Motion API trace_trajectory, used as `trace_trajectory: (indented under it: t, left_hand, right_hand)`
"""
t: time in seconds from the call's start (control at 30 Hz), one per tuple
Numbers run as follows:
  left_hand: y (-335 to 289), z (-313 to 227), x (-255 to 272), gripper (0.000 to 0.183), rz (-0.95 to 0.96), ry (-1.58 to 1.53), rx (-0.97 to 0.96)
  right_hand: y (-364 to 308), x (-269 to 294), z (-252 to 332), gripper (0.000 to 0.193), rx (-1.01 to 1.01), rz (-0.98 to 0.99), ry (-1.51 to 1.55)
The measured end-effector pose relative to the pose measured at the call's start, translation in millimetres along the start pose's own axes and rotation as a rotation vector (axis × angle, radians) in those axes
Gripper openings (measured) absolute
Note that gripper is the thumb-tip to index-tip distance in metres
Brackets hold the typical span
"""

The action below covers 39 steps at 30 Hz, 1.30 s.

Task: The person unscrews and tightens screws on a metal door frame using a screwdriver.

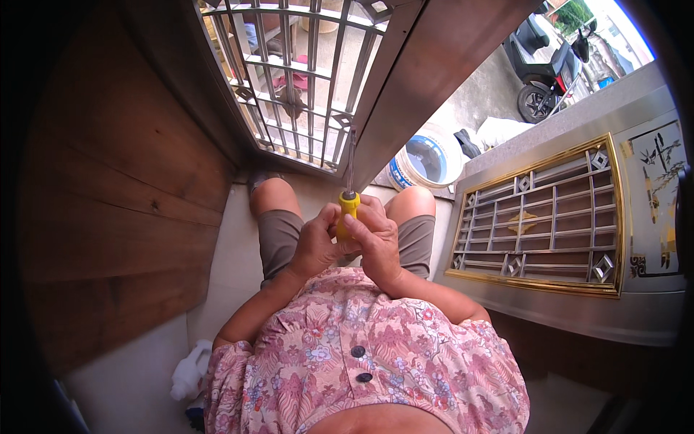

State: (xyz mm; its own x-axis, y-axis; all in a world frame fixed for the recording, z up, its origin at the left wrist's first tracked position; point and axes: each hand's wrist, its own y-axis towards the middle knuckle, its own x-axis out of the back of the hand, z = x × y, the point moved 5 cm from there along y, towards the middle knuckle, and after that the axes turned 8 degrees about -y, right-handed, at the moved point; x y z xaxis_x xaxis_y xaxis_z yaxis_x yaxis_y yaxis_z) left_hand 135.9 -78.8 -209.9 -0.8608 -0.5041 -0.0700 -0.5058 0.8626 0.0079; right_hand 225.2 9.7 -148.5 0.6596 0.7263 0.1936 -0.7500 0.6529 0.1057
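Observation:
A screwdriver with a yellow handle [348, 206] and a thin metal shaft points away from me, in front of the metal door frame. Both hands are around its handle, close to my body and between my knees. My left hand [316, 242] is closed against the handle's left side. From the right, my right hand [376, 239] wraps it, with the thumb lying across the yellow grip. The lower end of the handle is mostly hidden by my fingers. I cannot tell whether the tip touches the frame.
Ahead stands a metal door with a barred grille [311, 71]. A white and blue bucket [397, 173] is beyond my right knee, and a scooter [536, 79] is outside. Another grilled door panel [647, 307] is at right, a wooden panel [123, 217] at left. A white plastic jug [191, 370] lies lower left.

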Motion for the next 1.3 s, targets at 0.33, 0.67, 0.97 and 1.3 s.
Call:
trace_trajectory:
  t: [0.33, 0.67, 0.97, 1.3]
  left_hand:
    - [-17.3, -59.3, 28.7, 0.028, 0.173, 0.564, -0.133]
    - [-54.2, -95.7, 25.5, 0.037, 0.554, 0.854, -0.116]
    - [-106.7, -97.2, 144.3, 0.027, 0.310, 0.932, 0.386]
    - [-40.2, -96.9, 42.7, 0.027, 0.132, 0.676, -0.294]
  right_hand:
    - [-14.3, 27.8, 61.9, 0.021, 0.896, 0.067, -0.705]
    - [-31.3, 11.0, 57.9, 0.020, 0.791, 0.920, -0.996]
    - [-19.2, 157.6, -0.8, 0.018, 0.348, 0.602, -1.417]
    - [21.9, 54.0, 73.0, 0.013, 0.156, 0.303, -0.026]
